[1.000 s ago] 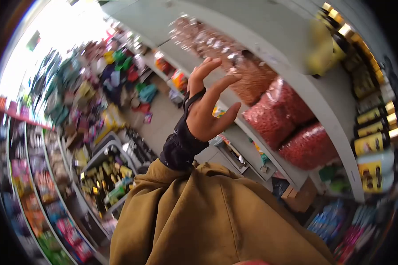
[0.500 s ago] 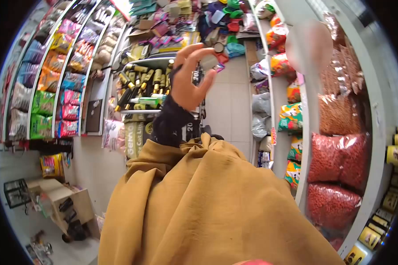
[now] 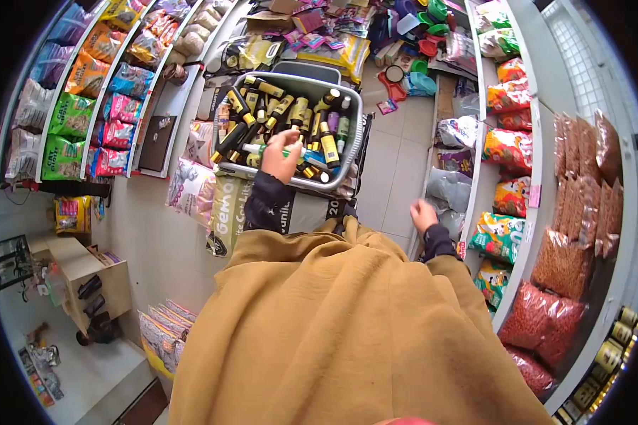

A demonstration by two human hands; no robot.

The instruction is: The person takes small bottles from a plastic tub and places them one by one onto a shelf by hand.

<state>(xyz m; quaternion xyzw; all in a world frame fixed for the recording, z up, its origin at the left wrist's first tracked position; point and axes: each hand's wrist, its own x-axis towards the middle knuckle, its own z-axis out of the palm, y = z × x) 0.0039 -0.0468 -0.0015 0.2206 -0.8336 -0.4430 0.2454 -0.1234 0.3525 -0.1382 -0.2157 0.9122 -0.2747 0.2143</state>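
Note:
My left hand [image 3: 281,159] is over the front of a grey bin [image 3: 360,134], its fingers curled round a green-and-white bottle [image 3: 254,149]. Part of that bottle is hidden by the fingers. Black bottles with yellow labels [image 3: 327,145] lie jumbled around it, and a blue-labelled one [image 3: 313,157] is just right of the hand. My right hand [image 3: 424,216] is off to the right, above the floor near the shelf edge. Its fingers are curled in, and nothing shows in them.
Packed shelves [image 3: 124,106] of bags stand at the left. More bags [image 3: 503,234] and clear packs of red pellets [image 3: 544,312] fill the right shelves. Colourful packets [image 3: 319,21] and plastic scoops [image 3: 393,81] lie beyond the bin. Printed sacks [image 3: 248,212] lie before it.
My left hand has come down from above the bin and closed on the bottle. My right hand is now visible at the right. The view has shifted, showing more of the bin.

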